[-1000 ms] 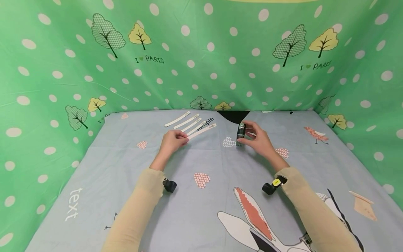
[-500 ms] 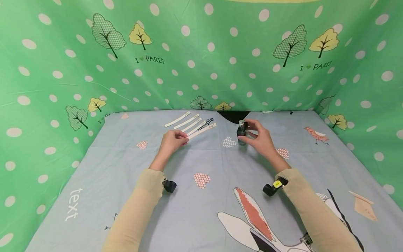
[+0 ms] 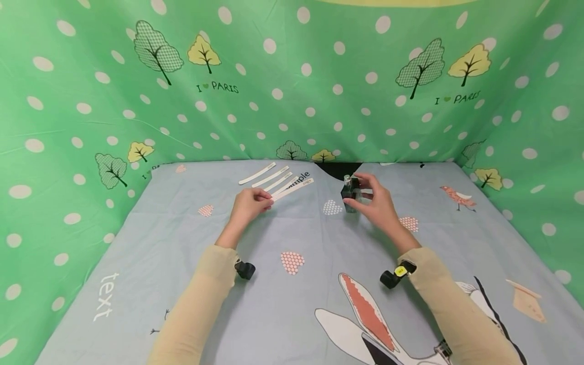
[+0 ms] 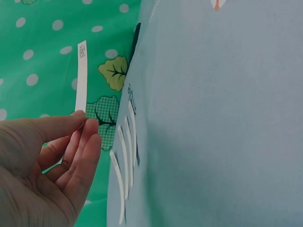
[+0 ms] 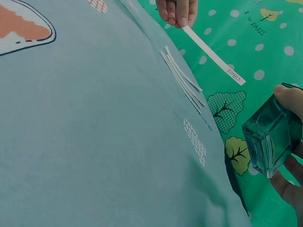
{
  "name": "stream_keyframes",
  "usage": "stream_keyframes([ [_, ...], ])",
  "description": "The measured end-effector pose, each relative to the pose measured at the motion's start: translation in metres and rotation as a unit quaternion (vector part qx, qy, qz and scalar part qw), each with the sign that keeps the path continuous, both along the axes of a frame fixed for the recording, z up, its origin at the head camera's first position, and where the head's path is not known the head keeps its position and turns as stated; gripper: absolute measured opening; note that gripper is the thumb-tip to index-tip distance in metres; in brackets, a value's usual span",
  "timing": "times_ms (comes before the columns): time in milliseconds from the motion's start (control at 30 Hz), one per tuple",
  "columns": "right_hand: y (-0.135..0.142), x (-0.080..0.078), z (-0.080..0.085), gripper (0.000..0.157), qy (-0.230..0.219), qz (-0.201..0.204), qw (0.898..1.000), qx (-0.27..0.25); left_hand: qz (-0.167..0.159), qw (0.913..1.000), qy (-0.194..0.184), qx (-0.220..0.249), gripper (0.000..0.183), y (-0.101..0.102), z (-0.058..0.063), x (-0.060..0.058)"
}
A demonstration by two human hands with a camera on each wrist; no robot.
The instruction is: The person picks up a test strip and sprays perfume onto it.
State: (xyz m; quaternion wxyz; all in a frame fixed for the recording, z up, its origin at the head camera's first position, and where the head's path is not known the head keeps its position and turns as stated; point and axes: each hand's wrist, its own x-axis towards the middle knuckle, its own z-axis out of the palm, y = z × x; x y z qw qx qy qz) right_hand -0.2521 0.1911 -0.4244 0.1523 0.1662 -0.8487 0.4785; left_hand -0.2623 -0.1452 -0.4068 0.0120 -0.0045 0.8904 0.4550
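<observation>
My left hand (image 3: 250, 204) pinches a white paper scent strip (image 3: 296, 188) by its near end, between thumb and fingers. In the left wrist view the strip (image 4: 82, 75) points away from the fingertips, with small lettering at its far end. My right hand (image 3: 377, 200) grips a dark glass perfume bottle (image 3: 349, 191) above the cloth, its small clear spray top upward in the head view. In the right wrist view the bottle's thick, greenish, squared glass base (image 5: 265, 132) shows, and thumb and fingers hold it from opposite sides. A gap separates strip and bottle.
Several more white strips (image 3: 257, 173) lie side by side on the grey-blue printed tablecloth (image 3: 310, 238), just beyond the left hand. A green dotted curtain (image 3: 292, 76) rises behind the table's far edge and along both sides.
The bottle has turned in my right hand, from its narrow dark side to a broader glass face, and its top now leans slightly left. My left hand and its strip have stayed put.
</observation>
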Motion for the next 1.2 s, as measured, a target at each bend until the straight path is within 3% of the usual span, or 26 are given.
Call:
stream_keyframes([
  [533,-0.0038,0.0015,-0.0002,0.081,0.056,0.017,0.998,0.037,0.0,0.9999,-0.004,0.011,0.013,0.0005,0.0049,-0.0013],
  [1200,-0.0084,0.0029,-0.003,0.069,0.106,0.001,0.99,0.092,-0.001,0.9998,-0.003,0.022,0.016,-0.0015,0.0095,0.0001],
])
